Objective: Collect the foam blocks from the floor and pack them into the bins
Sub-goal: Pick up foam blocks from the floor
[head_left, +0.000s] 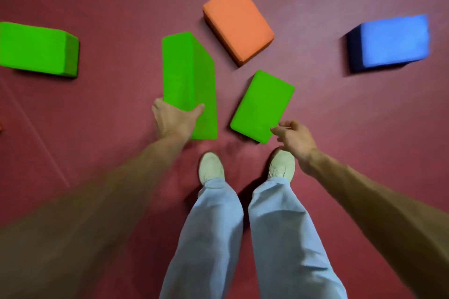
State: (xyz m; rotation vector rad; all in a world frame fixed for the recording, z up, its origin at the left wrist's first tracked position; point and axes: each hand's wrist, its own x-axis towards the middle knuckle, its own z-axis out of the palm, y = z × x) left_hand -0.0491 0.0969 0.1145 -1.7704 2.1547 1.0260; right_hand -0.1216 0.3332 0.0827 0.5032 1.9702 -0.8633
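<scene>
On the red floor [97,116], the left hand [173,120] grips the near end of an on-edge green block [187,75]; the right hand [295,139], loosely curled and empty, hovers at the corner of a flat green block [263,104]; an orange block [238,22], a blue block [393,41] and a third green block [34,47] lie beyond

Pretty sure this is a gym or yoga-type exercise room, can't pin it down tighter than that. The floor [364,128] is dark red matting with a seam [36,135] running across the left side. Chunky foam bricks sit loose on it: an orange block [238,22], a blue block [393,41], a tall green block [184,70], a flat green block [262,104], and a green block at the left edge [34,47].
</scene>
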